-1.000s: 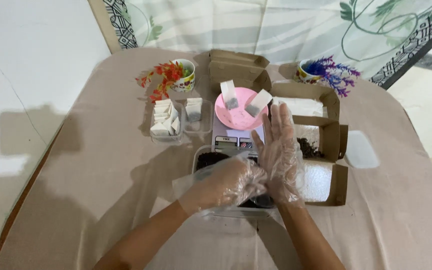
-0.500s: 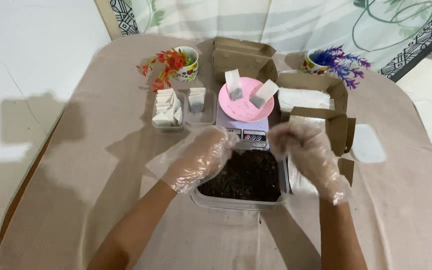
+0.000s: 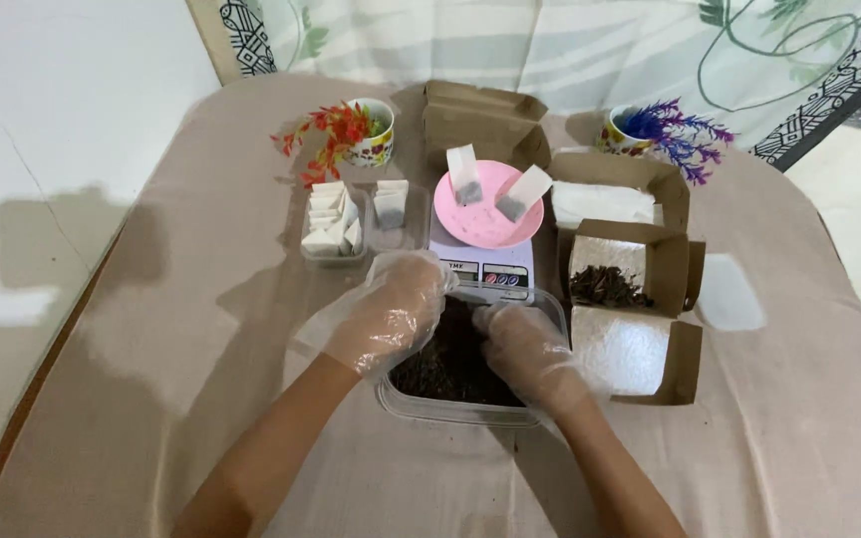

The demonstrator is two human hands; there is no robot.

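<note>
Head view shows both hands in thin clear gloves over a clear plastic tub of dark loose leaves in the middle of the counter: the left hand rests loosely curled on the tub's near-left rim, the right hand lies with fingers bent down into the leaves, though whether it grips any cannot be told. Just behind the tub stands a small scale with a pink dish carrying two filled white sachets, with brown cardboard boxes to its right.
</note>
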